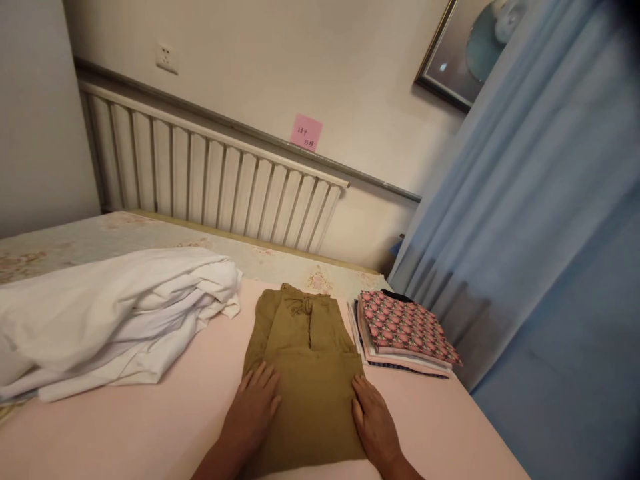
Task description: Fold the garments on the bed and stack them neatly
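Observation:
A folded olive-brown garment (315, 400) with a gathered, tied detail near its far end lies flat before me; it looks like a pair of trousers, though I cannot be sure. On its left edge rests my left hand (257, 403), palm down with the fingers laid flat. My right hand (373, 417) lies along the opposite edge, fingers stretched out and touching the cloth. Neither hand grips the fabric. Just to the right is a stack of folded clothes (407, 327), topped by a pink-and-black patterned piece.
A rumpled white cloth (115, 313) covers the left side of the bed. Beneath everything is a pink sheet (190, 427) over a floral cover (320, 277). Behind the bed stand a radiator (215, 173) and the wall; a blue curtain (500, 220) hangs at the right.

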`<state>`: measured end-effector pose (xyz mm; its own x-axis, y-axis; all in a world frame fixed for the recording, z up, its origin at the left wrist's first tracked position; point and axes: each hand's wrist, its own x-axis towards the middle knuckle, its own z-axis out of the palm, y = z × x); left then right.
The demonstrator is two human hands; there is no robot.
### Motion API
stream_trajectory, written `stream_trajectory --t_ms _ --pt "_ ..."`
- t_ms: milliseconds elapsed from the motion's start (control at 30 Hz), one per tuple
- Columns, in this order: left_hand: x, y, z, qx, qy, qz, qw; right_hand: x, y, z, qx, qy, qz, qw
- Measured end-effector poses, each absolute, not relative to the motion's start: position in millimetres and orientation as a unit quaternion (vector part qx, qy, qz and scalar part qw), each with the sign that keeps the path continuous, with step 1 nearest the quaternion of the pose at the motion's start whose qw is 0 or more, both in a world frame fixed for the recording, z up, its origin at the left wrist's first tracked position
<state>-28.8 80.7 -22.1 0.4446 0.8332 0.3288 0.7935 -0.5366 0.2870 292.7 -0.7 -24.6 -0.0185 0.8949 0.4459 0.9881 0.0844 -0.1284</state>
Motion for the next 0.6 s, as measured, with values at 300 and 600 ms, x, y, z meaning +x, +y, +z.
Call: stream_trajectory --t_ms 300,600 --pt "-28.6 80.2 -21.2 0.848 0.481 0.214 0.053 294.5 -0.5 -26.9 -0.658 -0.712 -0.126 0.21" --pt "-27.9 79.8 -20.0 0.849 0.479 0.219 0.051 293.1 0.1 -25.5 -0.664 -0.706 -0.116 0.216"
